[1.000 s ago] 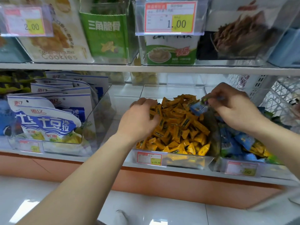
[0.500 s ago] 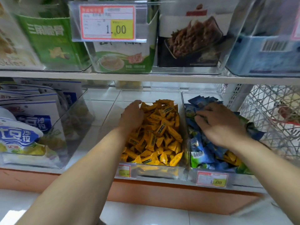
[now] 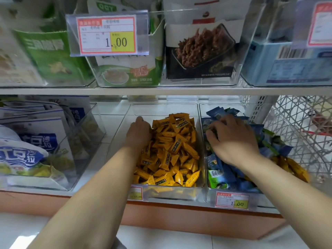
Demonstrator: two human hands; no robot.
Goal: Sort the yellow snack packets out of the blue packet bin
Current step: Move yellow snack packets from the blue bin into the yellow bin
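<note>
shop shelving (image 3: 161, 90) holds clear bins side by side. right hand (image 3: 233, 139) lies palm down on the blue packets (image 3: 221, 177) in the blue packet bin (image 3: 211, 192), fingers spread, clamped on nothing. stray yellow packets (image 3: 291, 168) lie in the same bin, just right of that wrist. left hand (image 3: 139, 131) rests against the left edge of the yellow pile (image 3: 172, 151) in the neighbouring bin (image 3: 161, 194); fingers buried, grip unreadable.

A shop: shelves of snack bins (image 3: 167, 194) fronted with price tags (image 3: 107, 35)
</note>
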